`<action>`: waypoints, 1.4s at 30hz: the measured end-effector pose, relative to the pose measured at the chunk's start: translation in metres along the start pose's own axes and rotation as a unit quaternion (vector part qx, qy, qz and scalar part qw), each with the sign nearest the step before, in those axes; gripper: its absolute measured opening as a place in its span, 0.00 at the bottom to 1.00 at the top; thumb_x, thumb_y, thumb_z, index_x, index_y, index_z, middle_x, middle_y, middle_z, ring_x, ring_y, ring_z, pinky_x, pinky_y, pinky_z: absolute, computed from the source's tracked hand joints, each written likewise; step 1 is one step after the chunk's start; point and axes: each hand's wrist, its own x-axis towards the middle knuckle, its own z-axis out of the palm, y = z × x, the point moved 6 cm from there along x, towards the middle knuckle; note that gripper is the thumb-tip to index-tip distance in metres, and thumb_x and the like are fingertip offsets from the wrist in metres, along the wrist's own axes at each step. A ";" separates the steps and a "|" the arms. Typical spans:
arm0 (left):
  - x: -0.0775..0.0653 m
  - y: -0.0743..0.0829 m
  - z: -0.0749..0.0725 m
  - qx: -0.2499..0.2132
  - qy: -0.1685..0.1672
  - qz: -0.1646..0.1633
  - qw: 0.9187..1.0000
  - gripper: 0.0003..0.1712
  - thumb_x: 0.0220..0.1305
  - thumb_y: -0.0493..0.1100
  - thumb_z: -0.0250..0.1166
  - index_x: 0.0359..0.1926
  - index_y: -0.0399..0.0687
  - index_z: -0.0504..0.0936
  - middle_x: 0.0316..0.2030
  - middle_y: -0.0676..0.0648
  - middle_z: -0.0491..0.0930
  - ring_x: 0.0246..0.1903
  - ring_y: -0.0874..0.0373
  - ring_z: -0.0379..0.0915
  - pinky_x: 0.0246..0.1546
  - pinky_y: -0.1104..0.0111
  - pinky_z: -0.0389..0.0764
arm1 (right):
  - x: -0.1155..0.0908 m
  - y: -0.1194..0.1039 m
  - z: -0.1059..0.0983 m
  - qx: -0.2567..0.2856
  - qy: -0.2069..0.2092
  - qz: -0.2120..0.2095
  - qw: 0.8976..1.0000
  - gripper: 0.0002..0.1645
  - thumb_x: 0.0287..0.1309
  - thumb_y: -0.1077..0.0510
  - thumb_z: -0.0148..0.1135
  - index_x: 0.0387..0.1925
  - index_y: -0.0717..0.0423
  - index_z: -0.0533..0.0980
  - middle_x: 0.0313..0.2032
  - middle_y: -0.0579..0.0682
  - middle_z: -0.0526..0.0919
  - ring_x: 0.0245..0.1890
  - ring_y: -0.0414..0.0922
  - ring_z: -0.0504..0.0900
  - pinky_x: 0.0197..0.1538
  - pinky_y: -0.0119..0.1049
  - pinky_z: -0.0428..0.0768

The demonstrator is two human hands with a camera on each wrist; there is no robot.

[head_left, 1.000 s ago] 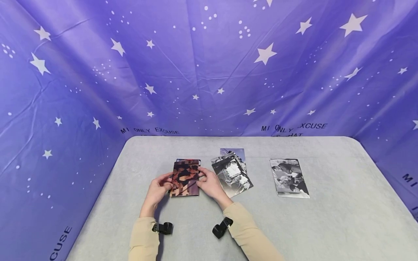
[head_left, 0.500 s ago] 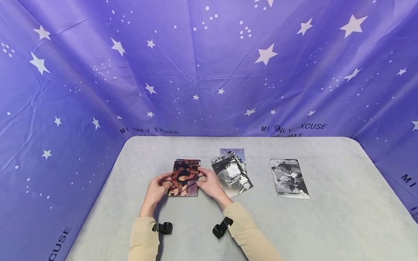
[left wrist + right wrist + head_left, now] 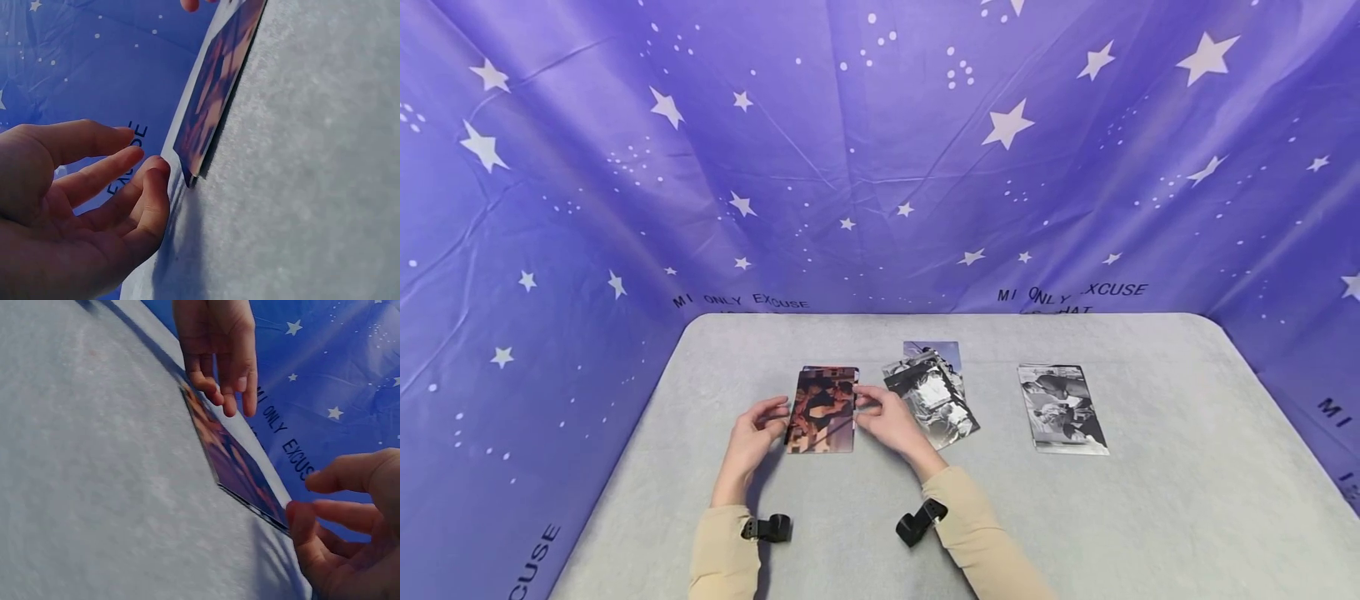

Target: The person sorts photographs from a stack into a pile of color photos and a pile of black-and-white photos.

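A small stack of colour photo prints (image 3: 822,417) lies on the table, a reddish-brown picture on top and slivers of other prints showing at its far edge. My left hand (image 3: 749,435) is just off the stack's left side, fingers loosely bent; the left wrist view shows a gap between those fingertips and the prints (image 3: 219,94). On the opposite side is my right hand (image 3: 889,423), its fingertips right at the edge of the stack. Neither hand grips anything. In the right wrist view the prints (image 3: 234,462) lie between both hands.
Right of the stack, a loose fanned pile of black-and-white photos (image 3: 934,404) sits close beside my right hand, with a bluish print (image 3: 946,352) poking out behind. Farther right lies a neater black-and-white pile (image 3: 1063,408). A purple star-patterned curtain (image 3: 880,167) surrounds the grey table (image 3: 1165,500).
The top print first slid slightly left over the stack. Since then my left hand has drawn back from the left edge, and my right fingers have eased a little to the right.
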 end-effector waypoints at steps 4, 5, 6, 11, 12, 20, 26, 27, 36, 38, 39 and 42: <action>0.000 0.002 0.002 -0.012 -0.005 0.003 1.000 0.23 0.59 0.26 0.57 0.57 0.30 0.75 0.48 0.31 0.78 0.39 0.55 0.77 0.34 0.73 0.73 | -0.003 -0.003 -0.003 -0.034 -0.029 -0.011 0.999 0.26 0.50 0.68 0.63 0.55 0.67 0.76 0.44 0.60 0.82 0.39 0.50 0.84 0.41 0.33 0.81; 0.000 0.003 0.002 -0.015 -0.007 0.004 1.000 0.23 0.59 0.26 0.58 0.57 0.29 0.75 0.48 0.31 0.78 0.40 0.54 0.77 0.35 0.73 0.73 | -0.004 -0.004 -0.005 -0.040 -0.035 -0.017 0.998 0.26 0.50 0.68 0.63 0.54 0.68 0.76 0.44 0.61 0.82 0.39 0.50 0.84 0.41 0.33 0.81; 0.000 0.003 0.003 -0.017 -0.008 0.004 1.000 0.23 0.60 0.26 0.58 0.57 0.29 0.75 0.48 0.31 0.78 0.40 0.54 0.77 0.35 0.73 0.74 | -0.004 -0.004 -0.006 -0.044 -0.040 -0.021 0.998 0.26 0.51 0.68 0.63 0.54 0.68 0.76 0.44 0.61 0.82 0.38 0.50 0.84 0.41 0.33 0.81; -0.001 0.007 0.008 -0.032 -0.017 0.009 0.999 0.22 0.61 0.25 0.58 0.57 0.29 0.74 0.48 0.31 0.78 0.41 0.52 0.78 0.36 0.72 0.75 | -0.007 -0.006 -0.014 -0.044 -0.058 -0.018 0.997 0.27 0.51 0.67 0.64 0.55 0.70 0.75 0.44 0.62 0.81 0.37 0.49 0.83 0.36 0.31 0.81; -0.001 0.008 0.009 -0.035 -0.018 0.010 0.999 0.22 0.61 0.25 0.58 0.57 0.28 0.74 0.48 0.31 0.78 0.41 0.51 0.78 0.36 0.72 0.75 | -0.008 -0.007 -0.016 -0.039 -0.060 -0.014 0.997 0.27 0.51 0.67 0.64 0.55 0.70 0.75 0.45 0.62 0.81 0.37 0.49 0.83 0.34 0.31 0.81; -0.002 0.009 0.021 -0.069 -0.028 0.009 0.997 0.22 0.60 0.24 0.58 0.57 0.26 0.74 0.46 0.30 0.78 0.38 0.56 0.79 0.33 0.71 0.79 | -0.011 -0.011 -0.034 -0.019 -0.055 -0.007 0.998 0.26 0.53 0.68 0.63 0.55 0.72 0.74 0.43 0.63 0.81 0.37 0.50 0.82 0.29 0.31 0.79; -0.004 0.009 0.032 -0.102 -0.043 -0.005 0.994 0.21 0.61 0.24 0.57 0.57 0.26 0.73 0.41 0.33 0.79 0.32 0.59 0.78 0.27 0.70 0.79 | -0.015 -0.007 -0.048 -0.032 -0.038 -0.008 0.999 0.23 0.54 0.68 0.63 0.53 0.71 0.75 0.41 0.61 0.82 0.36 0.47 0.82 0.32 0.30 0.78; -0.004 0.009 0.034 -0.103 -0.044 -0.007 0.994 0.21 0.61 0.24 0.57 0.57 0.27 0.73 0.40 0.34 0.79 0.32 0.60 0.77 0.26 0.71 0.78 | -0.015 -0.007 -0.050 -0.034 -0.037 -0.008 0.999 0.23 0.54 0.67 0.62 0.53 0.71 0.75 0.41 0.61 0.82 0.36 0.47 0.82 0.34 0.30 0.79; -0.003 0.014 0.050 -0.138 -0.062 -0.012 0.988 0.22 0.60 0.23 0.58 0.57 0.27 0.73 0.39 0.37 0.78 0.26 0.63 0.73 0.19 0.77 0.68 | -0.021 -0.001 -0.076 -0.046 -0.017 0.000 0.999 0.22 0.56 0.68 0.61 0.54 0.73 0.74 0.39 0.61 0.83 0.36 0.49 0.82 0.37 0.32 0.79; -0.003 0.015 0.055 -0.134 -0.066 -0.010 0.989 0.22 0.60 0.23 0.59 0.56 0.28 0.73 0.40 0.36 0.78 0.29 0.62 0.76 0.23 0.76 0.73 | -0.022 0.001 -0.081 -0.038 -0.012 -0.003 0.999 0.23 0.56 0.68 0.61 0.53 0.75 0.73 0.39 0.62 0.82 0.36 0.50 0.83 0.36 0.32 0.80; -0.003 0.016 0.057 -0.132 -0.067 -0.008 0.989 0.22 0.60 0.24 0.59 0.56 0.28 0.74 0.40 0.35 0.79 0.30 0.61 0.77 0.24 0.76 0.74 | -0.023 0.001 -0.083 -0.038 -0.009 -0.003 0.999 0.23 0.56 0.69 0.61 0.53 0.75 0.73 0.39 0.62 0.82 0.36 0.51 0.83 0.37 0.32 0.80; -0.004 0.017 0.063 -0.133 -0.072 0.000 0.989 0.22 0.59 0.23 0.59 0.55 0.27 0.74 0.41 0.33 0.78 0.32 0.59 0.78 0.22 0.75 0.73 | -0.026 0.006 -0.091 -0.030 0.000 0.005 1.000 0.23 0.56 0.69 0.61 0.54 0.74 0.73 0.39 0.62 0.82 0.38 0.53 0.83 0.38 0.32 0.80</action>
